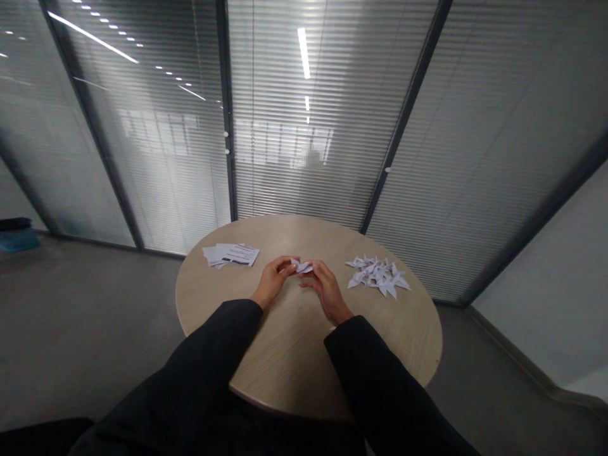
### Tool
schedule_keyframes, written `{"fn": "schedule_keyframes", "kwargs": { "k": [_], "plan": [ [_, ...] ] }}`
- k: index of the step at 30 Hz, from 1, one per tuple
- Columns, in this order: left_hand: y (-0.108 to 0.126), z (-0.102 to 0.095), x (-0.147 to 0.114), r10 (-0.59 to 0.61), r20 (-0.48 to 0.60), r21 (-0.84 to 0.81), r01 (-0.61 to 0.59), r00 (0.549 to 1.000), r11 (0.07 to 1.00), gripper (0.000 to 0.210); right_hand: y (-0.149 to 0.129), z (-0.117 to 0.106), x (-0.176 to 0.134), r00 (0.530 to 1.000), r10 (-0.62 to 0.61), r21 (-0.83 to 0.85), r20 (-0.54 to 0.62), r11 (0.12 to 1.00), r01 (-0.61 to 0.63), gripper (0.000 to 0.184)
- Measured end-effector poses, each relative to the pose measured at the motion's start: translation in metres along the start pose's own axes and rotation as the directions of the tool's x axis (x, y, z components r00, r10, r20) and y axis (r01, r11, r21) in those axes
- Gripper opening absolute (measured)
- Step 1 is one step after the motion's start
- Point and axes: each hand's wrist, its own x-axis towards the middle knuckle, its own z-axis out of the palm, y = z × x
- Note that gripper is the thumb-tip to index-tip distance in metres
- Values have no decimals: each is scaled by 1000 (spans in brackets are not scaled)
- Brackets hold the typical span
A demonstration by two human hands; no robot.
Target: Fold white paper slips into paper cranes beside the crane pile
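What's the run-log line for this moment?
left hand: pinching folded paper | right hand: holding its other end | table, left: printed sheets | table, right: pile of folded shapes

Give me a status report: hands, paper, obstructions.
Left hand and right hand both on folded white paper. Paper pointed, between the hands. Printed sheets left, origami pile right, neither in the way.

The left hand (274, 278) and the right hand (329, 294) are hiding parts of the folded paper (303, 268) from me. The sheets (241, 254) are showing lettering too small to read. Folded pieces (379, 275) are masking one another, and the view's left edge is cutting off a blue object (19, 240).
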Motion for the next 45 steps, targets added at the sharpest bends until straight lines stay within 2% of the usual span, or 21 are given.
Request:
{"fn": "schedule_keyframes", "kwargs": {
  "k": [7, 14, 18, 24, 29, 35, 39, 45],
  "plan": [
    [2, 0, -1, 7, -3, 28, -7, 1000, 1000, 32, 0, 0, 0, 1000, -3, 10, -2, 1000, 3, 37],
    [6, 3, -4, -4, 53, 90, -1, 999, 996, 35, -1, 2, -1, 996, -26, -38, -84, 999, 23, 36],
    [1, 3, -4, 13, 38, 69, -15, 999, 997, 31, -2, 2, -1, 998, -40, -82, -54, 996, 36, 37],
    [-4, 2, -4, 41, 94, 132, -54, 995, 990, 23, -3, 2, -3, 998, -65, -137, -6, 989, 63, 34],
    [-4, 2, -2, 49, 52, 194, -58, 997, 979, 20, -1, 0, -1, 996, -84, -180, -21, 980, 79, 32],
    [-3, 1, 0, -18, 85, 105, 9, 996, 994, 25, -3, 1, -1, 989, -143, -249, -32, 960, 131, 30],
    [-3, 0, 0, -39, 84, 62, 34, 996, 997, 27, -1, -1, 0, 990, -138, -247, -38, 961, 125, 29],
    [-5, 0, 0, -33, 60, 94, 27, 998, 995, 25, 4, -5, 3, 991, -122, -231, -56, 967, 106, 26]
  ]
}}
